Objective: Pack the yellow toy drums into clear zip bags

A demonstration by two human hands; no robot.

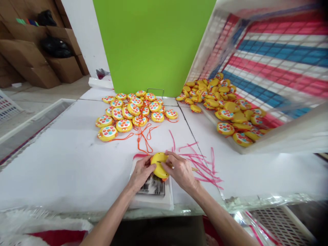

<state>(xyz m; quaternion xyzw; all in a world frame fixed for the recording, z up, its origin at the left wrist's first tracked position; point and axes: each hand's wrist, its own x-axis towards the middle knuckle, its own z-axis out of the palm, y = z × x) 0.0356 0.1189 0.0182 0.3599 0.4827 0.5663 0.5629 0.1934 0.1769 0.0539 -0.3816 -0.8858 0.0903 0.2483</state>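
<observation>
A round yellow toy piece point(159, 166) lies back-side up over a white block with a barcode label point(153, 192) near the table's front edge. My left hand point(140, 172) grips its left side with curled fingers. My right hand point(179, 169) presses on its right side and pinches a thin stick-like tool point(194, 168) whose tip pokes out to the right. Loose pink strings point(202, 164) lie just right of my hands. Orange cords point(143, 136) trail from a pile of finished yellow toys with coloured buttons point(133, 112) farther back.
A tilted white crate point(282, 140) on the right spills several more yellow toys point(225, 106) onto the white table point(64, 164). A green board point(153, 44) stands behind. Cardboard boxes point(33, 58) are stacked at far left. A white tray point(30, 119) runs along the left edge.
</observation>
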